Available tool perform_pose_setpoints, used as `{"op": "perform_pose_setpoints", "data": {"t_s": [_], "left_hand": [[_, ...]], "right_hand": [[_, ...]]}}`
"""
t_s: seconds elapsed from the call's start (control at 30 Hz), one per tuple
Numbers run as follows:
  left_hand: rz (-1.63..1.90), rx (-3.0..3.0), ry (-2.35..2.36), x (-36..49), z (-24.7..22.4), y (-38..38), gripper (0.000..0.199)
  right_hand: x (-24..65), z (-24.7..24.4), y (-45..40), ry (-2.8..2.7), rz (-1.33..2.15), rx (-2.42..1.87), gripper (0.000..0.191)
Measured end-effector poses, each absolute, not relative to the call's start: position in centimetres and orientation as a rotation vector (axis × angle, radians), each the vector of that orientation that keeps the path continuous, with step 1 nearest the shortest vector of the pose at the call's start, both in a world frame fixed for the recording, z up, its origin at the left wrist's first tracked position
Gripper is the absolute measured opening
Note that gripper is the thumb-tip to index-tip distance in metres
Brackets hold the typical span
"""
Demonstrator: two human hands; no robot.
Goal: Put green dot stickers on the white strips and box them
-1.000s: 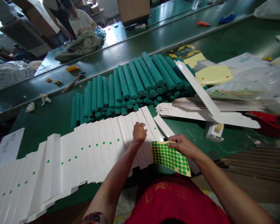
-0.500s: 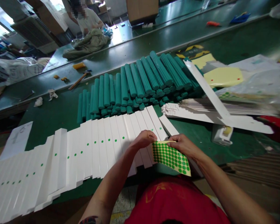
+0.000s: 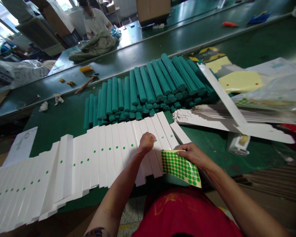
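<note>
Green round stickers fill a yellow-backed sticker sheet [image 3: 181, 166], pinched at its upper edge between the thumb and fingers of the right hand [image 3: 185, 152]; the rest of the sheet hangs to that hand's left, over the near end of the white boxes [image 3: 114, 164]. The left hand [image 3: 147, 142], a little apart from the right, is over these boxes with its fingers curled in, the fingertips right by a green dot [image 3: 156, 140]; whether they grip or press it, I cannot tell. The narrow boxes lie side by side under the left hand and far out to its left, many bearing one dot each. Two dotted boxes show between the hands, just beyond the sheet. Past both hands, ribbed green rods [image 3: 148, 85] are piled on the desk [image 3: 64, 115]. Beyond the right hand and to its right lie flat white cartons [image 3: 212, 120], with a tape dispenser [image 3: 237, 144] beside them.
</note>
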State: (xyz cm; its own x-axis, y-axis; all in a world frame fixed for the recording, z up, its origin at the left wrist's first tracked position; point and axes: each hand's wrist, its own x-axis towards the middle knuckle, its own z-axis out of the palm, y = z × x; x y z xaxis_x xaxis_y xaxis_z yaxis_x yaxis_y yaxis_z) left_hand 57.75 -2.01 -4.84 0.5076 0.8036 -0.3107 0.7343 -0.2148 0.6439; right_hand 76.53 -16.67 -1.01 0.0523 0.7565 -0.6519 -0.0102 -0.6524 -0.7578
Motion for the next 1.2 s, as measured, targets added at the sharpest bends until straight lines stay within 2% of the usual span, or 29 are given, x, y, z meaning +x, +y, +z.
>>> {"op": "perform_pose_setpoints", "data": {"t_s": [0.4, 0.6, 0.7, 0.73, 0.8, 0.9, 1.1, 1.2], "left_hand": [[0.064, 2.131, 1.394, 58.3, -5.7, -2.4, 0.023], [0.181, 2.259, 1.419, 58.2, -6.5, -3.3, 0.019], [0.221, 2.239, 1.529, 57.8, -5.9, -3.2, 0.029], [0.201, 2.216, 1.522, 57.6, -5.5, -3.2, 0.026], [0.130, 2.159, 1.342, 57.2, -4.9, -3.2, 0.017], [0.044, 1.994, 0.912, 56.5, -4.1, -3.6, 0.035], [0.117, 1.713, 0.852, 55.5, -3.6, -4.7, 0.015], [0.161, 1.700, 0.873, 55.1, -3.5, -4.8, 0.013]], "right_hand": [[76.9, -0.7, -16.7, -0.760, 1.652, -1.770, 0.018], [76.7, -0.6, -16.7, -0.764, 1.660, -1.758, 0.020], [76.5, -0.6, -16.8, -0.775, 1.667, -1.736, 0.021], [76.5, -0.6, -16.9, -0.779, 1.667, -1.729, 0.021], [76.3, -0.6, -16.8, -0.793, 1.669, -1.720, 0.021], [76.1, -0.7, -16.7, -0.825, 1.652, -1.738, 0.021], [75.2, -0.4, -16.2, -0.891, 1.628, -1.776, 0.020], [74.6, 0.3, -15.8, -0.889, 1.643, -1.751, 0.020]]}}
